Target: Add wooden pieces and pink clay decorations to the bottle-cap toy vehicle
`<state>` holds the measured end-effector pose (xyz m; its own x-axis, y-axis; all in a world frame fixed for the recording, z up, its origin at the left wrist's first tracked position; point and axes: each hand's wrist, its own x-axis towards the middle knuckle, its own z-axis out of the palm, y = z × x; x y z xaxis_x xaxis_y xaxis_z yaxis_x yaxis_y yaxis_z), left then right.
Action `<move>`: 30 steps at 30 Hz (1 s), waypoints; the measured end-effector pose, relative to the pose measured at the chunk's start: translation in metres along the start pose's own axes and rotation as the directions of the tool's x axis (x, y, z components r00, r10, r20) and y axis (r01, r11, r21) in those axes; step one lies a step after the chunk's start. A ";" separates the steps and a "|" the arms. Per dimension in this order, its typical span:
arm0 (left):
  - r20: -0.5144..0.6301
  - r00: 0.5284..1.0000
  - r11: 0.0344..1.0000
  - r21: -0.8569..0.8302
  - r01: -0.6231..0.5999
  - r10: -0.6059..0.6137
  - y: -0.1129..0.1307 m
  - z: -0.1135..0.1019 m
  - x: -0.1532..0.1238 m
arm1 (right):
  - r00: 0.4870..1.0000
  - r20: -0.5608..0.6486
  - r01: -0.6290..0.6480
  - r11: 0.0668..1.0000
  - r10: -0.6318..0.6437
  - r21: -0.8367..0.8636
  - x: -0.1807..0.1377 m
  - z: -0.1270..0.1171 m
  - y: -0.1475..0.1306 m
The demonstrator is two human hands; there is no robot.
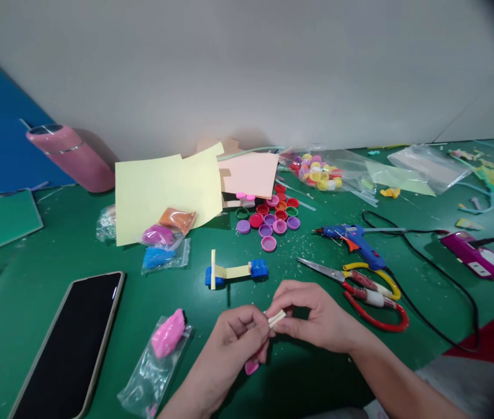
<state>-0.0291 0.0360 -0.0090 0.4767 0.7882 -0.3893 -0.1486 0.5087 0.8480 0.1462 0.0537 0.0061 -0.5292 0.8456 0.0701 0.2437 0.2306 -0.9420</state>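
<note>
Close together at the front of the table, both my hands pinch a small pair of cream strips [277, 319]. My left hand [240, 334] grips them from the left, its fingers curled. A pink piece [251, 366] shows below those fingers; whether they hold it I cannot tell. From the right, my right hand [316, 314] has thumb and forefinger closed at the strips' other end. Just beyond them lies a small construction with a pale yellow strip [238, 272] joining two blue blocks [259, 268], a narrow upright strip at its left end.
Right of my hands are scissors [369, 294], a blue glue gun [354, 237] and its black cord. Coloured bottle caps [268, 230] and yellow sheets [168, 192] lie farther back. On the left are a phone [70, 343], bagged pink clay [169, 334] and a pink bottle [74, 157].
</note>
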 end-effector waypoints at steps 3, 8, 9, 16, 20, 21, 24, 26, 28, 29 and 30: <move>0.003 1.000 1.000 0.000 -0.003 0.003 -0.001 0.000 0.001 | 1.000 -0.007 0.017 0.999 -0.017 -0.031 -0.001 0.000 0.000; 0.004 1.000 1.000 0.025 -0.002 0.002 -0.001 0.001 0.002 | 1.000 -0.009 0.028 0.998 -0.029 -0.055 -0.002 0.000 0.001; 0.000 1.000 0.999 0.033 0.000 0.000 -0.001 0.001 0.002 | 0.999 -0.008 0.030 0.998 -0.031 -0.060 -0.002 0.000 0.001; -0.018 1.000 1.000 -0.003 0.018 -0.018 0.000 0.000 0.000 | 0.999 -0.001 0.035 0.999 -0.035 -0.037 0.000 0.001 -0.002; -0.037 0.999 1.000 -0.018 0.023 -0.024 0.000 0.000 0.000 | 0.998 -0.051 0.027 0.998 -0.029 -0.050 -0.005 -0.007 -0.003; -0.056 0.998 1.000 -0.024 0.016 -0.017 0.000 0.000 0.000 | 0.995 -0.102 0.004 0.996 -0.013 -0.087 -0.007 -0.013 -0.001; -0.114 0.993 0.996 -0.084 -0.017 0.008 0.000 0.000 0.002 | 0.893 -0.441 -0.241 0.923 0.089 -0.301 -0.021 -0.042 0.009; -0.143 0.990 0.987 -0.161 -0.024 0.000 0.001 0.000 0.003 | 0.715 -0.692 -0.484 0.787 0.103 -0.383 -0.034 -0.067 0.020; -0.167 0.986 0.973 -0.228 -0.021 -0.018 0.002 0.000 0.004 | 0.612 -0.786 -0.588 0.715 0.085 -0.380 -0.047 -0.092 0.033; -0.180 0.983 0.968 -0.248 -0.020 -0.026 0.003 0.000 0.004 | 0.580 -0.810 -0.630 0.676 0.082 -0.383 -0.052 -0.103 0.040; -0.191 0.981 0.965 -0.260 -0.020 -0.031 0.003 0.000 0.004 | 0.569 -0.817 -0.664 0.639 0.096 -0.388 -0.057 -0.112 0.046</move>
<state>-0.0274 0.0412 -0.0078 0.3067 0.8234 -0.4774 -0.3782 0.5657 0.7328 0.2787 0.0698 -0.0046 0.3864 0.8963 0.2178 0.8224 -0.2279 -0.5214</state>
